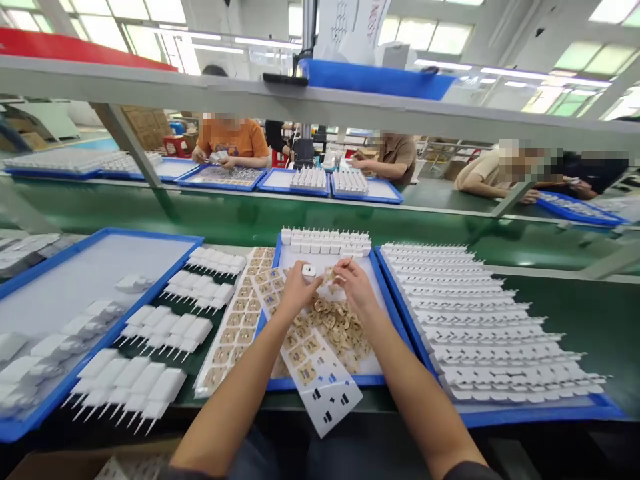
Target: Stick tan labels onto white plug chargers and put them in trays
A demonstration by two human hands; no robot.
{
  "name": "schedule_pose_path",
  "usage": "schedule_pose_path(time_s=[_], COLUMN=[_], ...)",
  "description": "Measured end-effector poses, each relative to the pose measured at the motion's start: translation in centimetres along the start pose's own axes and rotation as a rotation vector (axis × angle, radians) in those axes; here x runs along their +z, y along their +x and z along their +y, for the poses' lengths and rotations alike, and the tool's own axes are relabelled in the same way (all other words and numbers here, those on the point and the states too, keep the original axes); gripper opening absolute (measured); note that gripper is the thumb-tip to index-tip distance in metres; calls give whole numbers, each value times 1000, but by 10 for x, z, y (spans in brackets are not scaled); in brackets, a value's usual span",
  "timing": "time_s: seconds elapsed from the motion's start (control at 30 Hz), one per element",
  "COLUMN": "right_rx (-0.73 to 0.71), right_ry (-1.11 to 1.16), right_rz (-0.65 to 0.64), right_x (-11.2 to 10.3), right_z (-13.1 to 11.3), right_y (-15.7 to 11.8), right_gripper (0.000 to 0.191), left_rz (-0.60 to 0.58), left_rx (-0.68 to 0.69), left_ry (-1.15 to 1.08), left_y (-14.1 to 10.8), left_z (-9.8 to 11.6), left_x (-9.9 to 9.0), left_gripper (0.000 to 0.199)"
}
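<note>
the left hand point(299, 287) is closed on a small white piece point(309, 271), fingers wrapped round its side so most of its body is hidden from me. the right hand point(356, 283), just beside it, has thumb and fingertips pinched on a thin tan piece point(330, 276), too small and blurred to make out properly. the two hands are apart, both over the middle tray point(369, 381), whose side rims are partly covered by the forearms.

right below the hands, a heap of tan pieces point(343, 328) fills the tray's middle. a loose sheet point(327, 387) slants under the left forearm, its lower end lying across the near rim; a longer sheet point(249, 313) is left of it, its lower part cut off by that forearm. beyond the hands stand white housings point(325, 241). a packed tray point(530, 419) is to their right, pronged blocks point(150, 387) well to their left.

the white piece shows a face with a dark slot turned up towards the head; its long axis i can't tell. the tan piece's axis is unclear too.
</note>
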State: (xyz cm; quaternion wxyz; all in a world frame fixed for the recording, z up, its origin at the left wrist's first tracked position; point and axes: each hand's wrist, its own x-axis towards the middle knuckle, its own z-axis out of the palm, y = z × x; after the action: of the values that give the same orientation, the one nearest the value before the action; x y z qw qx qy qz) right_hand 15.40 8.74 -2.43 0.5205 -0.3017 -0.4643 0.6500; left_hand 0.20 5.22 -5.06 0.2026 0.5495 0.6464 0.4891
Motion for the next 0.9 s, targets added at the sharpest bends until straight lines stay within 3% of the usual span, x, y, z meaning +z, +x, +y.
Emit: schedule_pose_path(time_s=[0.17, 0.43, 0.7, 0.9], right_rx=[52, 58, 83, 78], right_ry=[-43, -33, 24, 17], right_rz=[-92, -80, -74, -60], right_x=[3, 3, 1, 0], right_z=[5, 4, 4, 2], right_y=[-3, -4, -4, -4], right_gripper=[19, 23, 26, 26], left_rz=[-26, -194, -217, -227], left_rx=[-131, -356, -309, -198], left_ry=[-150, -473, -642, -537], left_y=[0, -1, -2, 1], left_z=[-18, -13, -4, -11], left_x=[2, 8, 4, 2], left_gripper=[42, 37, 41, 60])
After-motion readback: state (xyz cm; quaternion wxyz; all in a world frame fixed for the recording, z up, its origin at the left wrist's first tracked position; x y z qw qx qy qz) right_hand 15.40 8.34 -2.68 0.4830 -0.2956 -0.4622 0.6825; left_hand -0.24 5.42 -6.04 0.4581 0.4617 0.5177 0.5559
